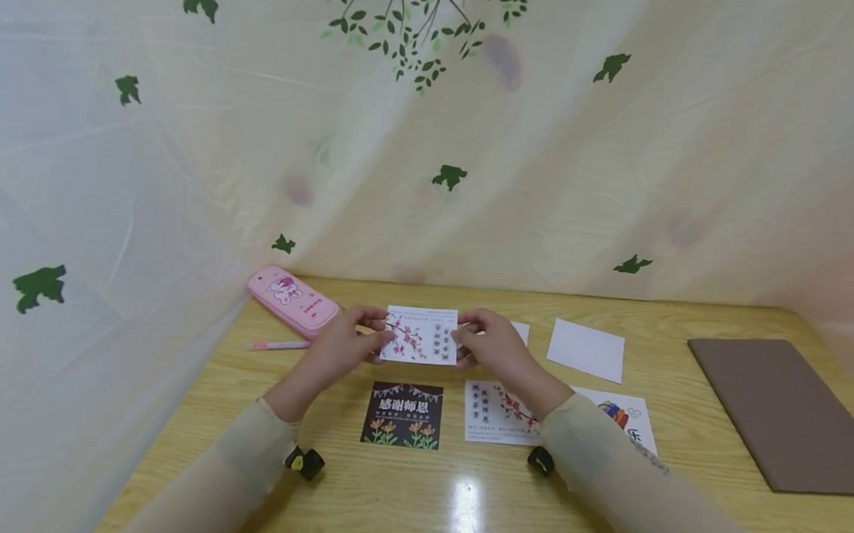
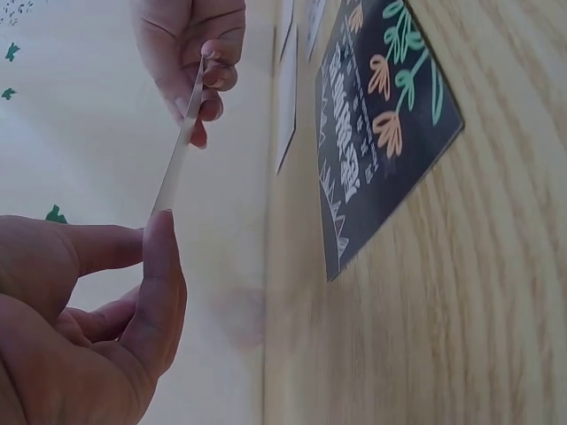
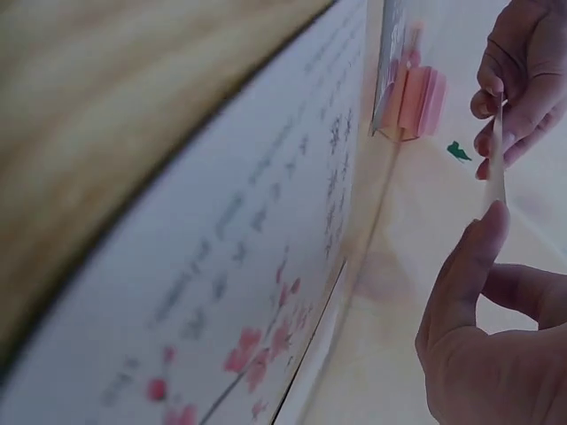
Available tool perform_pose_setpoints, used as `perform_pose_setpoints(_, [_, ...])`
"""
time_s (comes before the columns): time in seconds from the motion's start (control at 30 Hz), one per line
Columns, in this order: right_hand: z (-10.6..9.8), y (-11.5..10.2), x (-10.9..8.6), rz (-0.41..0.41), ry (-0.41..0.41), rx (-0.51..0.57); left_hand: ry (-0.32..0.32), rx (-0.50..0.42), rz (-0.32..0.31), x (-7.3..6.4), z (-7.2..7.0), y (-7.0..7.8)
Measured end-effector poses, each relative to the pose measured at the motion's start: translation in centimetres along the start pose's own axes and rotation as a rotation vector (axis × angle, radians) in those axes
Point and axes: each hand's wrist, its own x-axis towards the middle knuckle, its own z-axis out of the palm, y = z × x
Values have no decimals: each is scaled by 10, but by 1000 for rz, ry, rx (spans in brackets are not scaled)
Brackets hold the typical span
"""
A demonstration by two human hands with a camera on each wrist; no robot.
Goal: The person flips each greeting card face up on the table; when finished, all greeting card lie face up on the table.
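Between both hands a white card (image 1: 415, 337) with pink blossoms and dark lettering is held up over the table. My left hand (image 1: 339, 348) pinches its left edge between thumb and fingers; my right hand (image 1: 504, 348) pinches the right edge. In the left wrist view the card (image 2: 180, 159) appears nearly edge-on, raised off the tabletop. Below it lies a black card (image 1: 402, 416) with orange flowers and white lettering, upside down to me. Under the right forearm, a larger blossom card (image 1: 495, 427) lies partly covered by the sleeve.
A pink pencil case (image 1: 297, 300) lies at the back left, a pink-and-white pen (image 1: 280, 345) beside it. White cards (image 1: 586, 351) lie behind the right hand. A colourful printed card (image 1: 638, 423) shows past the right sleeve. A brown board (image 1: 785, 417) occupies the right side.
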Motion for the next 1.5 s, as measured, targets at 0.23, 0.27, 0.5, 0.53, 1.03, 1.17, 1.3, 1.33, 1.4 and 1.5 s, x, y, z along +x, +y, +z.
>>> perform_pose_setpoints(0.23, [4,-5,13,42,-71,-85,-21,56,-27,13,-5,-6])
perform_pose_setpoints(0.27, [4,-5,15,50,-84,-98,-21,65,-31,14,-5,-7])
perform_pose_setpoints(0.5, [6,-6,21,60,-150,-219,-27,137,-57,23,-3,-10])
perform_pose_setpoints(0.53, [6,-6,22,57,-159,-235,-27,155,-59,24,-2,-10])
perform_pose_setpoints(1.03, [9,-3,26,104,-242,-310,-58,446,-53,34,-1,-12])
perform_pose_setpoints(1.17, [9,-4,24,107,-240,-333,-64,450,-60,34,-1,-13])
perform_pose_setpoints(1.3, [9,-4,24,102,-240,-338,-73,434,-81,33,-1,-12])
perform_pose_setpoints(1.33, [9,-4,24,101,-241,-334,-73,433,-82,33,-2,-12])
perform_pose_setpoints(1.4, [9,-3,25,100,-243,-330,-74,420,-88,32,-2,-12])
perform_pose_setpoints(1.5, [9,-3,25,100,-244,-319,-74,435,-71,32,-2,-11])
